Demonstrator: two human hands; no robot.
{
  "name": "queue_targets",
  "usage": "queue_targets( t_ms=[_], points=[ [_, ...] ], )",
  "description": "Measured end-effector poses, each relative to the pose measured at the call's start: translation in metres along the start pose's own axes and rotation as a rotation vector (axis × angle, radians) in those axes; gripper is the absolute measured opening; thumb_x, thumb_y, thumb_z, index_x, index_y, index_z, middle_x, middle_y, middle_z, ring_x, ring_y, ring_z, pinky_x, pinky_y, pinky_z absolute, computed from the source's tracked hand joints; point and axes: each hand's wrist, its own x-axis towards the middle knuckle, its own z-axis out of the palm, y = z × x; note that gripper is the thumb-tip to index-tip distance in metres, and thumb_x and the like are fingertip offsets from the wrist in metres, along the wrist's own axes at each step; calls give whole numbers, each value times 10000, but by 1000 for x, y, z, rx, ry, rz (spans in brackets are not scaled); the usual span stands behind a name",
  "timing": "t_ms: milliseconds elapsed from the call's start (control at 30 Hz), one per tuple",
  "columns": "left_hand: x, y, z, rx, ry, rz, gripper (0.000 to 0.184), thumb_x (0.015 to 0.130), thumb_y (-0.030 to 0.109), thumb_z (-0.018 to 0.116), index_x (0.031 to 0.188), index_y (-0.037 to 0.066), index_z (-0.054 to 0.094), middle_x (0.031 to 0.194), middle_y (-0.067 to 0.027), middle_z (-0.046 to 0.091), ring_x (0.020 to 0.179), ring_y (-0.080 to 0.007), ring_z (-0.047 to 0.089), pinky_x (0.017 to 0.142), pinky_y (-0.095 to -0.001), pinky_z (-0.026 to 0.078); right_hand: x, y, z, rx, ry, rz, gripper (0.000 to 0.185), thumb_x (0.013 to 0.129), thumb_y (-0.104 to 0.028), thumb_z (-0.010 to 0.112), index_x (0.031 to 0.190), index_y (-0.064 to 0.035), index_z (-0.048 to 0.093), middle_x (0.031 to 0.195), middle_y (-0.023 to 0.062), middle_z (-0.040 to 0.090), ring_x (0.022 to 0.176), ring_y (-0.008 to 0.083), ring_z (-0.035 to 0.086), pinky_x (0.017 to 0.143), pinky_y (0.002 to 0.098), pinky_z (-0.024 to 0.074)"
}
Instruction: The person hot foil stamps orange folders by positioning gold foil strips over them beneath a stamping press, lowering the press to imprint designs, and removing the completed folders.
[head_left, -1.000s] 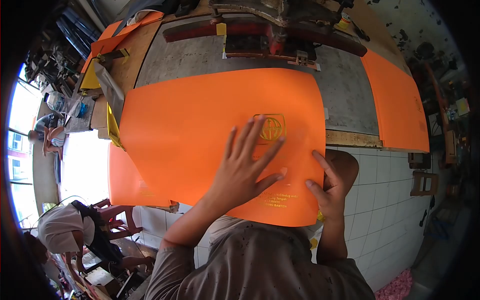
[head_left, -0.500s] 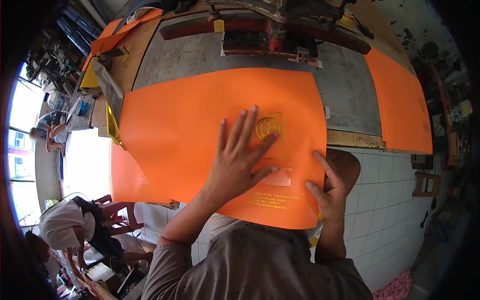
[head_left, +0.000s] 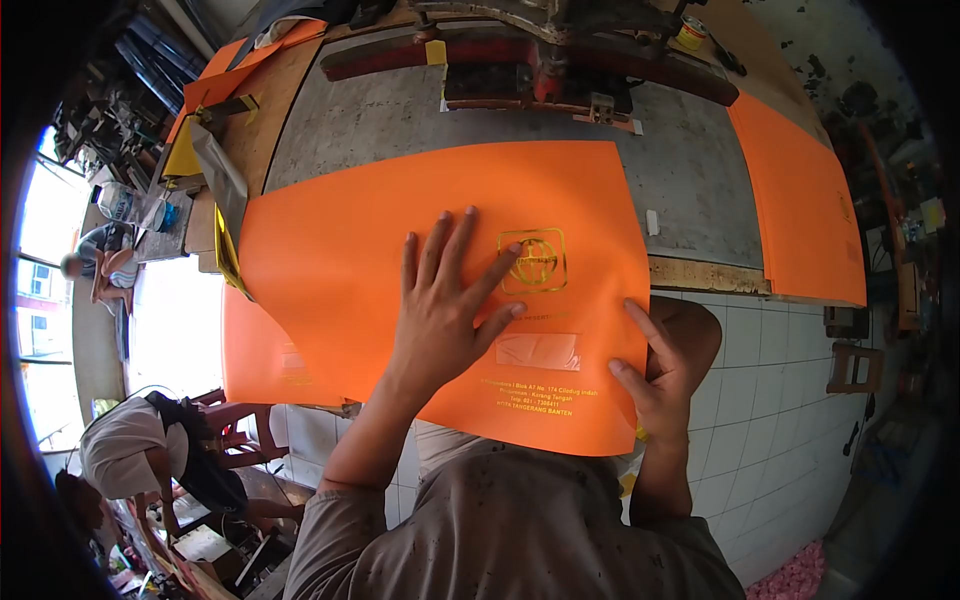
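Observation:
A large orange printed sheet [head_left: 350, 270] lies across the front of the grey work surface and overhangs its edge toward my body. It bears a gold emblem [head_left: 532, 262], a clear rectangular window [head_left: 538, 351] and gold lettering below. My left hand [head_left: 440, 310] rests flat on the sheet, fingers spread, just left of the emblem. At the sheet's right edge, my right hand [head_left: 655, 385] pinches it between thumb and fingers; part of that hand is behind the sheet.
A red and black press [head_left: 545, 70] stands over the grey bed [head_left: 690, 190]. More orange sheets [head_left: 800, 210] lie at right, another orange sheet [head_left: 255, 345] at left. Gold foil [head_left: 226, 250] hangs beside the left sheet edge. Another person [head_left: 150, 450] bends over at lower left.
My left hand has slid left across the sheet, uncovering more of the emblem, window and lettering. My right hand keeps its hold at the right edge, and the sheet has shifted slightly.

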Motion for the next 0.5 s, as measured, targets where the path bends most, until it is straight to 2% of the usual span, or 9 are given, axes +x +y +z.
queue_targets(
  t_ms=[367, 500],
  points=[
    [-2, -3, 3, -94, 0, -29, 537, 946, 464, 655, 1422, 219, 608, 1650, -183, 312, 1538, -419, 240, 1228, -632, 127, 0, 4, -2, -39, -13, -6, 627, 895, 51, 704, 1477, 80, 473, 1404, 151, 562, 1287, 194, 565, 1080, 321, 456],
    [-1, 0, 1, -93, -20, -24, 558, 907, 488, 700, 1407, 250, 626, 1656, -194, 289, 1546, -431, 214, 1220, -661, 102, 0, 7, -3, -36, -9, 3, 629, 889, 57, 701, 1474, 85, 473, 1407, 155, 561, 1297, 202, 557, 1098, 330, 439]
  ],
)
